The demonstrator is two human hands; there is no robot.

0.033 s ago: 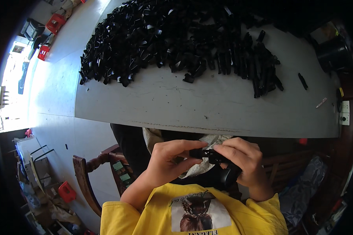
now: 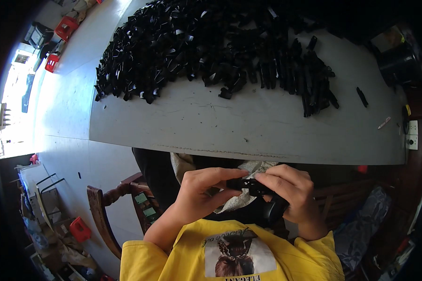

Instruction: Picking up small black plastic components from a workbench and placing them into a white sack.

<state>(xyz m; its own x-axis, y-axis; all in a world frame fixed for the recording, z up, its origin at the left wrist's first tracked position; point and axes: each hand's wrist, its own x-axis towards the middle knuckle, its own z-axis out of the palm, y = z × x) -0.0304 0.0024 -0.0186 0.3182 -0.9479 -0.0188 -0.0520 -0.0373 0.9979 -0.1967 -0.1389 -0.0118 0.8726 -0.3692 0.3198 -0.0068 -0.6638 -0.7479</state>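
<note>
Above my lap, just off the table's near edge, both hands meet at a black plastic part point(image 2: 257, 188). My left hand point(image 2: 202, 193) pinches its left end between thumb and fingers. Around its right side my right hand point(image 2: 293, 191) is closed, the thumb lying along the top. A rounded black end point(image 2: 275, 210) sticks out below the right hand toward me. Whether this is one piece or two joined ones I cannot tell, as the fingers cover much of it. Behind the hands, a pale woven cloth point(image 2: 239, 201) lies over my lap.
A large heap of black plastic pieces point(image 2: 173, 51) covers the far part of the grey table point(image 2: 211, 126). Longer black strips point(image 2: 309, 89) lie at its right side. One loose strip point(image 2: 362, 97) and a thin pen-like stick point(image 2: 384, 122) lie farther right. A wooden chair point(image 2: 103, 206) stands at left.
</note>
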